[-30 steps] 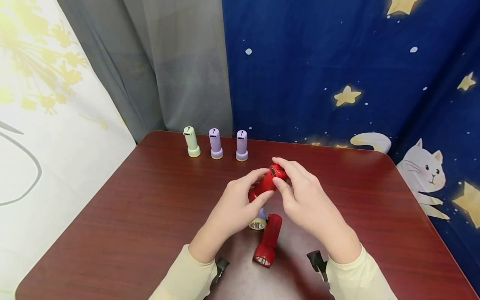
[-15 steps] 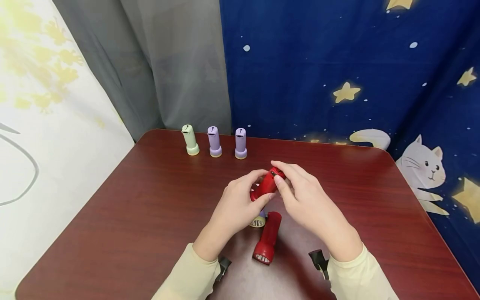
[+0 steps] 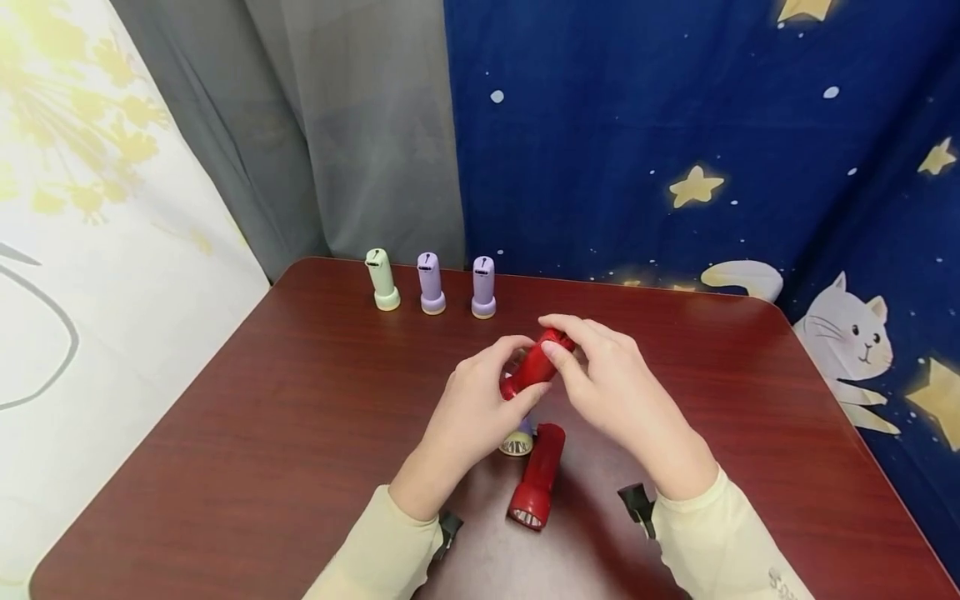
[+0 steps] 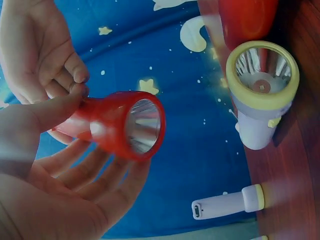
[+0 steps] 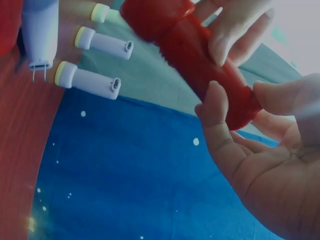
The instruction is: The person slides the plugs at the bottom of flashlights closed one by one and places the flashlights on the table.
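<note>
Both hands hold a red flashlight (image 3: 536,368) tilted above the table. My left hand (image 3: 471,412) grips its body, thumb on one side and fingers on the other; the left wrist view shows the reflector head (image 4: 142,125) uncovered. My right hand (image 3: 617,392) pinches the tail end between thumb and fingers, and the thumb covers part of it. Below the hands, a second red flashlight (image 3: 540,477) lies on the table. Beside it lies a purple flashlight (image 3: 517,442) with a yellow rim, partly hidden by the left hand; the right wrist view shows metal prongs (image 5: 40,73) at its tail.
Along the back of the brown table (image 3: 300,400) stand a pale green flashlight (image 3: 383,282) and two purple flashlights, one left (image 3: 431,285) and one right (image 3: 483,288), lens down. A grey curtain (image 3: 382,125) and a blue star-patterned curtain (image 3: 585,150) hang behind.
My right hand's thumb has shifted over the tail of the held flashlight, covering the dark slot seen there before. The flashlights on the table have stayed put.
</note>
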The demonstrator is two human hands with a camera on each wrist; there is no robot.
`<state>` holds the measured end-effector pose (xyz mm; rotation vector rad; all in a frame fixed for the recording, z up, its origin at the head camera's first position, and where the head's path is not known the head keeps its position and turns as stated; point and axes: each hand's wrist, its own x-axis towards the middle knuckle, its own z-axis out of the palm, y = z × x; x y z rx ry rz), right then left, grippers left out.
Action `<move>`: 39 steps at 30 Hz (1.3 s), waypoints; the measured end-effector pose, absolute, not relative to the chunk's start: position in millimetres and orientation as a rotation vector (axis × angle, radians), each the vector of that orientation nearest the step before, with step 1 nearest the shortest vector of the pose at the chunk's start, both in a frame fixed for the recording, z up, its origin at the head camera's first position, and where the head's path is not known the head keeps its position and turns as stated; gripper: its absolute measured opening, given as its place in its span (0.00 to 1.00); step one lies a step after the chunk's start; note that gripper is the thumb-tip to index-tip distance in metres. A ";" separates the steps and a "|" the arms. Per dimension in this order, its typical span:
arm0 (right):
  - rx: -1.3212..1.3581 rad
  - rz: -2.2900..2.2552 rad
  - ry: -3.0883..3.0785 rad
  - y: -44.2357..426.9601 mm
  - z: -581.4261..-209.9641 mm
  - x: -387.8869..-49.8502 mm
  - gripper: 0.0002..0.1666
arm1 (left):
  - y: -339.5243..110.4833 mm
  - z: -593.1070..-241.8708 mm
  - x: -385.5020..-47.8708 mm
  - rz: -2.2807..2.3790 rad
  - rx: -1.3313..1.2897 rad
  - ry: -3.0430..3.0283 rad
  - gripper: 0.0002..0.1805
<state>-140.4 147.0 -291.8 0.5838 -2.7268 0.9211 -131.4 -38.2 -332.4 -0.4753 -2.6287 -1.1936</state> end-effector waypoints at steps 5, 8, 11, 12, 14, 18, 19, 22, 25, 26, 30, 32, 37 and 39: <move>0.597 0.830 -2.784 147.2 -286.9 -167.5 0.24 | -45.6 -336.5 -134.0 -1.174 -0.388 -2.677 0.30; 0.603 0.775 -2.835 147.3 -286.0 -190.3 0.24 | -50.3 -339.0 -135.5 -1.175 -0.371 -2.684 0.28; 0.624 0.746 -2.870 147.6 -287.8 -217.3 0.22 | -53.0 -342.4 -136.9 -1.162 -0.378 -2.687 0.24; 0.628 0.742 -2.880 147.7 -289.3 -226.8 0.22 | -53.6 -343.6 -137.1 -1.156 -0.378 -2.690 0.23; 0.629 0.741 -2.905 147.9 -292.5 -245.4 0.21 | -54.3 -346.0 -137.1 -1.154 -0.372 -2.705 0.22; 0.614 0.711 -2.966 148.7 -300.4 -278.8 0.21 | -54.9 -348.8 -137.0 -1.162 -0.352 -2.743 0.21; 0.609 0.703 -2.980 148.7 -302.4 -285.8 0.21 | -54.9 -349.2 -137.2 -1.164 -0.348 -2.753 0.21; 0.606 0.663 -3.016 148.0 -309.0 -304.3 0.22 | -55.0 -349.3 -138.4 -1.173 -0.345 -2.765 0.20; 0.596 0.647 -3.040 146.2 -314.9 -318.0 0.23 | -55.0 -349.0 -139.6 -1.172 -0.342 -2.774 0.19; 0.591 0.644 -3.046 145.4 -316.9 -321.8 0.23 | -55.0 -348.8 -139.9 -1.172 -0.342 -2.775 0.19; 0.566 0.630 -3.068 142.1 -324.1 -332.9 0.24 | -55.4 -348.1 -140.7 -1.163 -0.336 -2.787 0.19; 0.562 0.614 -3.075 140.7 -328.2 -337.4 0.24 | -55.6 -348.2 -140.9 -1.164 -0.329 -2.798 0.19; 0.573 0.546 -3.082 139.6 -336.9 -344.1 0.24 | -55.6 -348.8 -141.0 -1.176 -0.333 -2.810 0.19; 0.577 0.523 -3.087 139.5 -339.3 -345.5 0.24 | -55.9 -349.0 -141.3 -1.173 -0.346 -2.802 0.18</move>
